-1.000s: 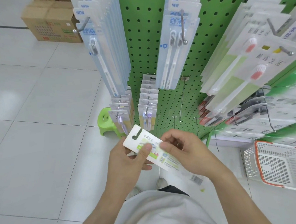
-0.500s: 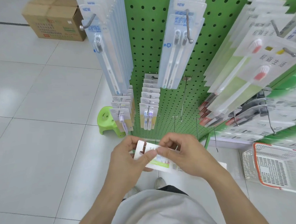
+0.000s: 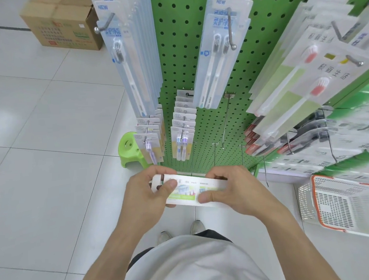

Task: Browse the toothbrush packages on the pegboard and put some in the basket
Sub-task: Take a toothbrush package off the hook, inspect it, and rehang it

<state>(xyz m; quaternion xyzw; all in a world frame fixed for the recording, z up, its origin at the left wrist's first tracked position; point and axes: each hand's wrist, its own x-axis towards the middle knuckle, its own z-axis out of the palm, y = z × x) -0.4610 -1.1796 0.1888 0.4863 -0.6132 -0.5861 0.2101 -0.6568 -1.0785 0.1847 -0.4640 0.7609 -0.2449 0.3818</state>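
Step in hand, as I judge it: browsing. One flat white card-backed toothbrush package with green printing [image 3: 190, 190] is off its peg and held level in front of the body, printed face up toward the camera, below the green perforated pegboard [image 3: 199, 77].

Left hand [image 3: 146, 195]: clamped on the package's hanger-hole end, thumb pressed on the face, fingers curled over the far edge and underneath. Right hand [image 3: 230, 191]: gripping the other end the same way, thumb flat on the near edge of the card, fingers wrapped over the top edge. Both hold firmly; neither is free.

White plastic mesh basket with orange rim [image 3: 345, 205] sits on the tiled floor to the person's right, well apart from the package. Whether it holds anything I cannot tell.

Next move, likely: either release one hand and carry the package right and down to the basket, or rehang it. The basket drop calls for a reach low and across.
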